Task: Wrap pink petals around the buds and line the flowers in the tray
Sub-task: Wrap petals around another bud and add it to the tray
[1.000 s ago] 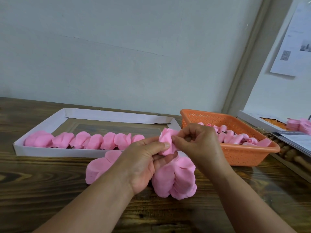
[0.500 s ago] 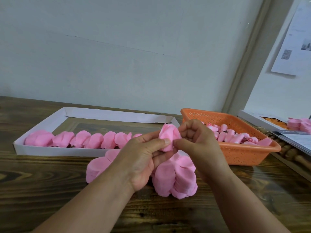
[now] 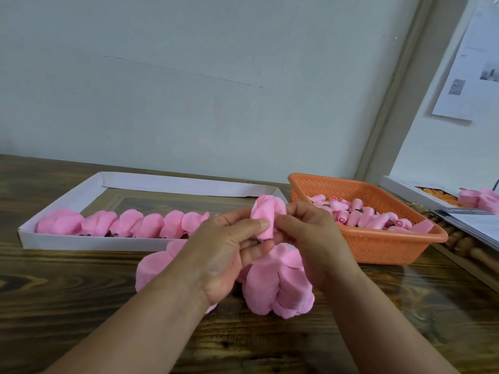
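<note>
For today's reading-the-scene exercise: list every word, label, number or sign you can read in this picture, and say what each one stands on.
No text can be read.
Paper sheet on the wall: faint print and small grey pictures, too blurred to read.
Dark strip on the papers at the right edge: pale marks, too small to read.
White tray and orange basket: no lettering visible.

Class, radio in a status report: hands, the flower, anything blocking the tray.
Left hand and right hand both pinching flower, petal wrapped. White tray holds one row. Loose petals lie below the hands; nothing blocks the tray.
</note>
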Available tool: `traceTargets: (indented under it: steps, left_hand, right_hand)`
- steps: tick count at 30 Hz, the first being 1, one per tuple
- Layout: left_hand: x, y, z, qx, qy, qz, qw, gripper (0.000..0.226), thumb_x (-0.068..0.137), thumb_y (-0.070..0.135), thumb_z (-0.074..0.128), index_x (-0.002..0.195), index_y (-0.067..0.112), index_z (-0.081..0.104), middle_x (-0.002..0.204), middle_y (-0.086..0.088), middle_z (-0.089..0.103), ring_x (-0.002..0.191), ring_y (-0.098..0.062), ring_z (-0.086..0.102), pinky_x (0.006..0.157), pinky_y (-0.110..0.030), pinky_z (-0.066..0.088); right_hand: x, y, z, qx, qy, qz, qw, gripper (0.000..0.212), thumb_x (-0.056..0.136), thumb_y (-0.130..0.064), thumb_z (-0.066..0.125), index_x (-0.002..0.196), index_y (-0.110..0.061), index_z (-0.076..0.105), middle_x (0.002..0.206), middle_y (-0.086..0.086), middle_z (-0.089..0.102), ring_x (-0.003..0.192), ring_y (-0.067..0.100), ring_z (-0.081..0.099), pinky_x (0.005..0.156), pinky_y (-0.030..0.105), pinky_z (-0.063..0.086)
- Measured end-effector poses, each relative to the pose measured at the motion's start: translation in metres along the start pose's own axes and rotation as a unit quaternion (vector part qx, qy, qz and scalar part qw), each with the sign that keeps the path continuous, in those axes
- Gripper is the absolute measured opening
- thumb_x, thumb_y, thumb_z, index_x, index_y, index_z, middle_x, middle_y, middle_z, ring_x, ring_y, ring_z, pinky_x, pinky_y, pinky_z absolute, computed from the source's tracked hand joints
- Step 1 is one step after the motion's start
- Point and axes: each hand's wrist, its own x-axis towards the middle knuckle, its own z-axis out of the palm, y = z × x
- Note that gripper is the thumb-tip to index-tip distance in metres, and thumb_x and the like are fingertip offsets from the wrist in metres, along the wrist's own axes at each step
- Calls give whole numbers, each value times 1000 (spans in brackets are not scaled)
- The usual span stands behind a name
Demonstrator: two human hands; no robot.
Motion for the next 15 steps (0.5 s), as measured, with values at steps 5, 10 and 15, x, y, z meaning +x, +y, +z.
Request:
traceTargets:
  steps: [5,10,15]
  left_hand:
    - [0,1,0,-4,0,1,1000,47,62,10,65,108,-3,66,93,-17,74,82,-24,73,63,-22,58]
    - [-1,-1,1,-6,16,24,1000,25,78,-1,61,102,-2,68,91,-16,74,78,-22,74,64,-23,58]
    - [1,-5,3,1,42,39,998,15,82,-5,60,91,-1,71,79,-13,71,71,-15,70,62,-21,57]
  right_hand:
    - [4,-1,5,7,19,1,1000,19,80,1,60,65,-11,62,56,6,61,54,17,57,54,26,49]
    - [1,-2,15,-104,104,-104,984,16,79,-1,63,65,-8,61,55,3,60,51,8,54,51,24,47]
    - [-7,1,26,-216,201,-214,931,21,83,-10,66,63,-13,59,51,-3,55,51,10,49,49,25,41]
